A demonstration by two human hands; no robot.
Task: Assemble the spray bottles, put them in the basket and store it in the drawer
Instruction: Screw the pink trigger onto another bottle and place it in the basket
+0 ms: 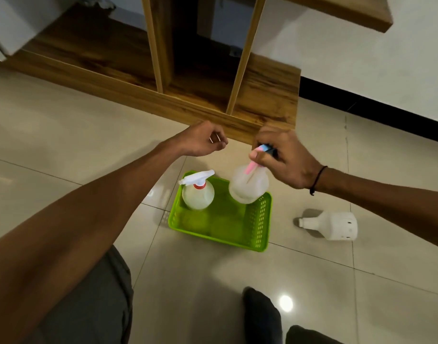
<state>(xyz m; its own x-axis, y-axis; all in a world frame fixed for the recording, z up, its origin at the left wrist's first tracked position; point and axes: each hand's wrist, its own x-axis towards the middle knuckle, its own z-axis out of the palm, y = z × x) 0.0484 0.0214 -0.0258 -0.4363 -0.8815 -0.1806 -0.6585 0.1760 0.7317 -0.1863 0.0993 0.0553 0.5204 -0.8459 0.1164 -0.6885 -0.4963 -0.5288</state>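
A green plastic basket point(237, 234) sits on the tiled floor. In its far left corner stands a clear spray bottle point(197, 194) with a white trigger head and red collar. My right hand point(285, 157) grips the blue and pink spray head of a second clear bottle point(247, 187), which hangs over the basket's far right corner. My left hand point(203, 140) hovers loosely curled above the basket and holds nothing. A white bottle point(333, 225) without a head lies on its side on the floor, right of the basket.
A wooden shelf unit point(188, 78) with upright dividers stands on the floor just beyond the basket. A white wall with a black skirting runs along the right. My knees and a dark sock point(261, 316) are at the bottom edge.
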